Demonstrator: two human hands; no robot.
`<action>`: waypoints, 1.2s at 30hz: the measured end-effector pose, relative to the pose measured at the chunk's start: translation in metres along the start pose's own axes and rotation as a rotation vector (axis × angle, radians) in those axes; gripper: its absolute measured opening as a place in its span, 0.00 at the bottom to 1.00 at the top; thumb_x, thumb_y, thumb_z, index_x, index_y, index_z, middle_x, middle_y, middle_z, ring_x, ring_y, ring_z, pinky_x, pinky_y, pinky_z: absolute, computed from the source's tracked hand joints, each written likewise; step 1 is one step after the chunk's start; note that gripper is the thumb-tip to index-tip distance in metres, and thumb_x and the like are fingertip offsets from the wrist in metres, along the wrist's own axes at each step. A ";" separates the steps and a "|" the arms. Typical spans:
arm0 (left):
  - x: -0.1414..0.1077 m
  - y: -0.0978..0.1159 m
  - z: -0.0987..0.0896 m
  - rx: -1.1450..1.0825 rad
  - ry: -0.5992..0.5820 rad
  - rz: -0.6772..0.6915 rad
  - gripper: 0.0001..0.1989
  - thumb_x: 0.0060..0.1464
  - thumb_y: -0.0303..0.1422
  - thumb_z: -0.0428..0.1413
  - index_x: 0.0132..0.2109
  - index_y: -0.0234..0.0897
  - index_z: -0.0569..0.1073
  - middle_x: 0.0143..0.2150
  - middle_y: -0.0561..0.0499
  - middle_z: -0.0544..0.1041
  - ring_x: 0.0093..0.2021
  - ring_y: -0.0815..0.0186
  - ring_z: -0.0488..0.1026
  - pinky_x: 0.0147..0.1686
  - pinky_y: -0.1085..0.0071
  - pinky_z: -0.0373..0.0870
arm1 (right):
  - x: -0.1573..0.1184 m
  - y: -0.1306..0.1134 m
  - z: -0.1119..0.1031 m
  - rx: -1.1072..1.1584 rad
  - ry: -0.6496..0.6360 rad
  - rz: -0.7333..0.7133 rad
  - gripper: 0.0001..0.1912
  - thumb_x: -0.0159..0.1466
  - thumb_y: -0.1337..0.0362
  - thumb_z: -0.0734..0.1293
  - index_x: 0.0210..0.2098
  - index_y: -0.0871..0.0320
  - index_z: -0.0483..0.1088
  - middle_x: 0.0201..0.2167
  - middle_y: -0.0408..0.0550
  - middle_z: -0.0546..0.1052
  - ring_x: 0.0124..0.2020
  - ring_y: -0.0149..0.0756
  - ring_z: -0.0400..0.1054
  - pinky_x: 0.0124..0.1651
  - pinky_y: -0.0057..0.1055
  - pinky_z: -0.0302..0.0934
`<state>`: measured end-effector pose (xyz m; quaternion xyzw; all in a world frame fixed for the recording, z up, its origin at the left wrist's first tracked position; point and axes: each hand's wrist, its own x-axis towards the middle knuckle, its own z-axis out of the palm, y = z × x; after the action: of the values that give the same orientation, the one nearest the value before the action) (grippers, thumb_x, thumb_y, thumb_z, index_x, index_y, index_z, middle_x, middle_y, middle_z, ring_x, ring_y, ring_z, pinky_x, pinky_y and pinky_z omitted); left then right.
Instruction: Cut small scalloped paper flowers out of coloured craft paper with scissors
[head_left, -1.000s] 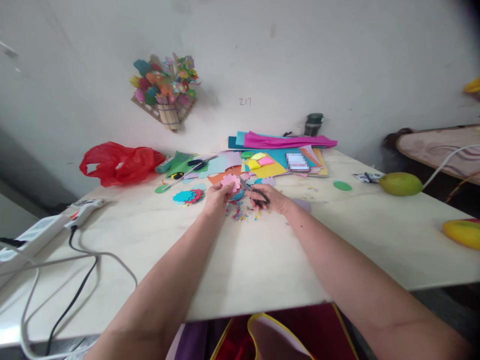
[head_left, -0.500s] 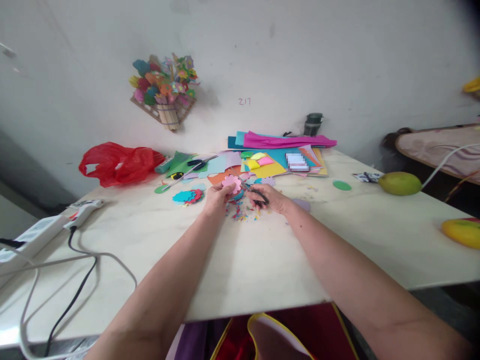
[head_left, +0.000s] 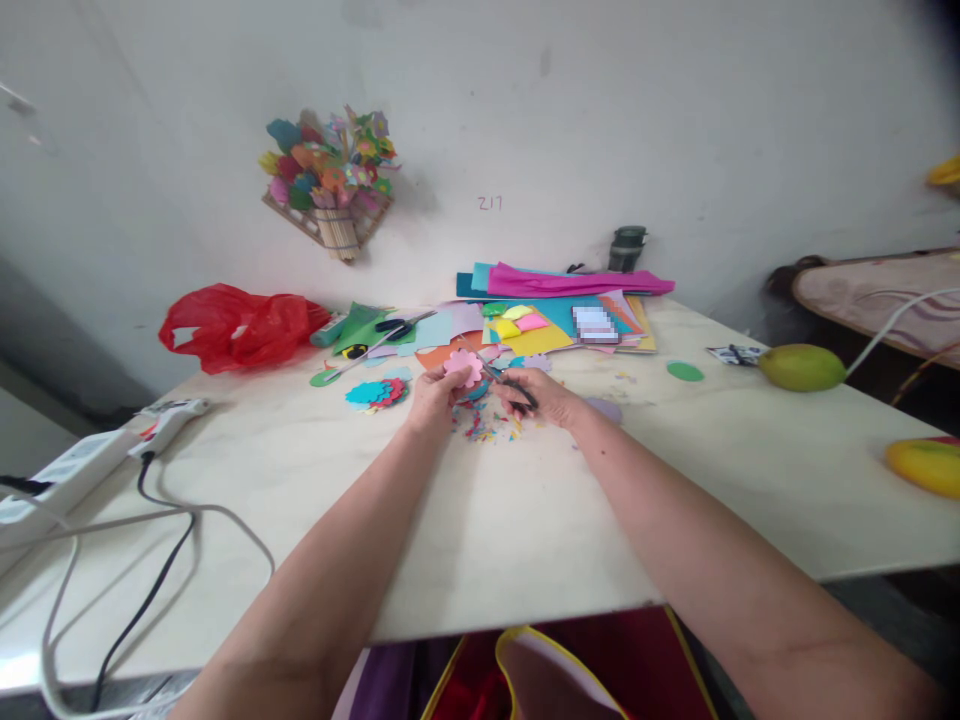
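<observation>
no clear displacement since the earlier frame. left hand [head_left: 435, 395]: fingers pinch the flower [head_left: 465, 366] over the table [head_left: 495, 540]. right hand [head_left: 549, 394]: fingers grip the scissors [head_left: 526, 396], long axis slanting far-left, blades beside the flower's right edge.

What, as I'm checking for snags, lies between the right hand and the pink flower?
Only the scissors held in the right hand; nothing else visible blocks the pink flower, held in the left hand.
</observation>
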<state>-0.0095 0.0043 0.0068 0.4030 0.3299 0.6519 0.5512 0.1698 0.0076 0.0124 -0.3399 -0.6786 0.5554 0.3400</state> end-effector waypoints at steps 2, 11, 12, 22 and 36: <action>0.000 0.000 0.000 0.000 -0.005 0.002 0.15 0.32 0.32 0.68 0.31 0.31 0.77 0.29 0.47 0.78 0.30 0.65 0.75 0.36 0.67 0.74 | 0.000 0.000 0.000 -0.003 0.004 0.001 0.18 0.53 0.52 0.71 0.28 0.60 0.64 0.17 0.40 0.70 0.13 0.23 0.61 0.12 0.19 0.45; 0.000 0.000 0.000 -0.013 -0.005 0.009 0.14 0.33 0.31 0.67 0.30 0.31 0.77 0.30 0.47 0.78 0.30 0.66 0.75 0.35 0.69 0.74 | -0.001 -0.003 0.001 -0.015 0.012 0.015 0.18 0.53 0.52 0.71 0.28 0.61 0.64 0.17 0.40 0.70 0.13 0.22 0.60 0.12 0.18 0.44; 0.000 0.000 0.000 -0.014 -0.003 0.006 0.14 0.33 0.31 0.67 0.30 0.31 0.77 0.30 0.46 0.78 0.31 0.65 0.75 0.35 0.69 0.74 | -0.001 -0.003 0.001 -0.017 0.012 0.014 0.18 0.53 0.52 0.71 0.28 0.61 0.64 0.17 0.40 0.70 0.13 0.22 0.60 0.12 0.18 0.44; 0.000 0.000 0.000 -0.026 0.004 0.001 0.13 0.34 0.30 0.67 0.31 0.31 0.76 0.30 0.47 0.78 0.31 0.65 0.76 0.35 0.68 0.74 | -0.002 -0.006 0.004 0.036 0.021 0.050 0.18 0.50 0.55 0.73 0.27 0.61 0.64 0.15 0.38 0.68 0.12 0.21 0.58 0.12 0.18 0.44; -0.002 0.003 0.001 -0.049 0.013 -0.039 0.11 0.35 0.29 0.66 0.29 0.30 0.75 0.28 0.47 0.78 0.31 0.62 0.78 0.35 0.69 0.76 | -0.002 -0.008 0.006 0.076 0.025 0.076 0.16 0.49 0.59 0.73 0.26 0.60 0.64 0.14 0.36 0.66 0.12 0.21 0.56 0.13 0.19 0.47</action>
<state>-0.0101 0.0017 0.0098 0.3787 0.3251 0.6515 0.5713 0.1649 0.0011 0.0194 -0.3592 -0.6394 0.5888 0.3397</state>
